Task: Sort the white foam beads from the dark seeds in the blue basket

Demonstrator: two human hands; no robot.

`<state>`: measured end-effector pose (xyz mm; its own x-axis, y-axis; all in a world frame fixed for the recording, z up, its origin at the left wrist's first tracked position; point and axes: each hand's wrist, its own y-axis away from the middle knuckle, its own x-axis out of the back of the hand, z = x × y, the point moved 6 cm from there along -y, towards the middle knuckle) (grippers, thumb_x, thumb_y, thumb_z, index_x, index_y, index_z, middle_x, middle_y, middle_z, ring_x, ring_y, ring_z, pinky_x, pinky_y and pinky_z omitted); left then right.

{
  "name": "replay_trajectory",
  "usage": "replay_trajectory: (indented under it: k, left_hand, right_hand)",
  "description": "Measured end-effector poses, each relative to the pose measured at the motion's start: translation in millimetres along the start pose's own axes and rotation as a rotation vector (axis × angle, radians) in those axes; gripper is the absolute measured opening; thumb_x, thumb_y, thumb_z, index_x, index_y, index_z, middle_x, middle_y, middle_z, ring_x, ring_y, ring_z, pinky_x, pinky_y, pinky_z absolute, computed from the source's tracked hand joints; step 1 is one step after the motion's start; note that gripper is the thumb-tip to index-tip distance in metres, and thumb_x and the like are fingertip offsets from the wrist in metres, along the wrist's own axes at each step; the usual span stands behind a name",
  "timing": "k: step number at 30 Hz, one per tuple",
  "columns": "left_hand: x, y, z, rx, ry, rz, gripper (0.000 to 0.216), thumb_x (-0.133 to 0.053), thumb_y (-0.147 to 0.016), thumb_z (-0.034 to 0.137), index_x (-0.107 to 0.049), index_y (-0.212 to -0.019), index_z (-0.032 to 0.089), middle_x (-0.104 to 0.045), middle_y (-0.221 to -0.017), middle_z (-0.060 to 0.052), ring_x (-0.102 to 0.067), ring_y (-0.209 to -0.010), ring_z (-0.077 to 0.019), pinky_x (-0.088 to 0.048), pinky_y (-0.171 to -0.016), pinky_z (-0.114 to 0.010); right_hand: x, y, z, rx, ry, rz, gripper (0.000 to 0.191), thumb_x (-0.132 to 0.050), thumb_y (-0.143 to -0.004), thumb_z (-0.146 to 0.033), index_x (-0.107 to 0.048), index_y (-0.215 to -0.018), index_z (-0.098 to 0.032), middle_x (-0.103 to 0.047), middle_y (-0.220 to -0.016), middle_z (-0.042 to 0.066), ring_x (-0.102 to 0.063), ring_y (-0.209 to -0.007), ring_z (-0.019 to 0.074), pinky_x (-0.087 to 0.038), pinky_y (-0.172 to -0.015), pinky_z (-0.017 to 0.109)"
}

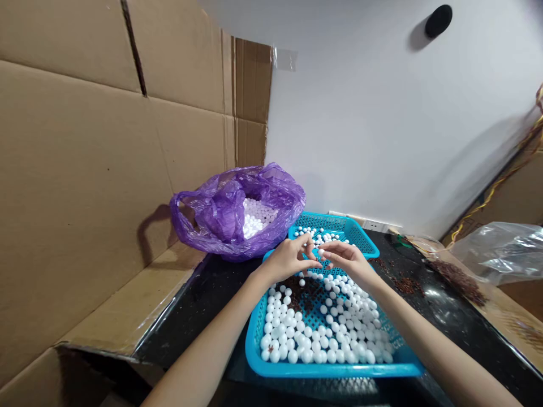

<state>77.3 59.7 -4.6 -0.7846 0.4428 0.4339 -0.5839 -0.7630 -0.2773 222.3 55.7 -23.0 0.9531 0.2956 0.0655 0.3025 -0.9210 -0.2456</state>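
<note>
My right hand (345, 261) pinches a small white ball (321, 252) between thumb and fingertips, above the near blue basket (335, 370). Close beside it, the fingers of my left hand (292, 259) are bent into a pinch facing the ball; whatever is between them is too small to make out. Many loose white balls (297, 342) lie in the near basket, mostly along its front and right. Dark brown bits (303, 294) are heaped in its back left part, partly under my left hand.
Behind stands a second blue basket (360, 234) with more white balls. A purple plastic bag (220, 209) of white balls sits at the left, against cardboard (85, 169). Reddish-brown bits (408, 284) are scattered on the black tabletop (449, 328). At the right lies a clear bag (503, 249).
</note>
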Motion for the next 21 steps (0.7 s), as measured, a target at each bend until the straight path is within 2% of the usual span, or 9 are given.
replay_trajectory:
  k: [7,21]
  left_hand:
    - [-2.2,0.7,-1.3,0.01,0.019,-0.023,0.034,-0.069,-0.074,0.035,-0.039,-0.074,0.019,-0.066,-0.075,0.003,-0.064,-0.055,-0.0126,-0.049,-0.052,-0.021]
    - [-4.4,1.0,-2.7,0.015,0.003,-0.05,0.03,-0.067,-0.074,0.033,-0.04,-0.073,0.019,-0.065,-0.071,0.004,-0.064,-0.053,-0.0126,-0.044,-0.051,-0.02]
  right_hand:
    - [-2.2,1.2,2.7,-0.021,0.0,-0.041,0.022,-0.069,-0.076,-0.037,-0.071,-0.095,-0.025,-0.072,-0.094,0.002,-0.066,-0.086,0.0194,-0.055,-0.074,0.034]
    - [-7.6,1.9,-0.1,-0.02,0.036,-0.109,0.021,-0.065,-0.08,-0.036,-0.072,-0.096,-0.023,-0.072,-0.09,0.003,-0.066,-0.083,0.019,-0.054,-0.075,0.033]
